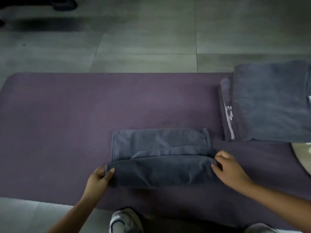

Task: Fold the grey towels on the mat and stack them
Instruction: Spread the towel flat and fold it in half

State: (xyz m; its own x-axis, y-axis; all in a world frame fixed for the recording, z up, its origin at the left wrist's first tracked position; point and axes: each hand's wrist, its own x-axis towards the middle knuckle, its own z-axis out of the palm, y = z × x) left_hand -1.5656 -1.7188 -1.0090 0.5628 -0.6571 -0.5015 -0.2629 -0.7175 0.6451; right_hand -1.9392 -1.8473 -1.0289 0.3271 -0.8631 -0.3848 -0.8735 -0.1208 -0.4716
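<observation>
A long purple foam mat (67, 115) lies across the grey tiled floor (143, 39), running from the left edge of the view to the right. At the near middle of the mat lies a grey terry towel (159, 158), partly folded, its near portion raised into a soft roll while the far portion lies flat. The left hand (99, 179) pinches the towel's near-left corner, thumb on top and fingers curled beneath, so its grip is grasping the cloth. The right hand (229, 167) holds the near-right corner of the same towel, fingers bent round the edge, its grip likewise closed on the fabric. Below, between the forearms, a grey and white shoe (125, 220) rests at the mat's near edge. Farther right, at the far right end of the mat, sits a stack of folded grey towels (269, 101), well apart from the towel in hand; a lower layer with pale lettering sticks out on the stack's left side. A pale rounded object (301, 153) shows just beside the stack at the right edge; what it is cannot be told
</observation>
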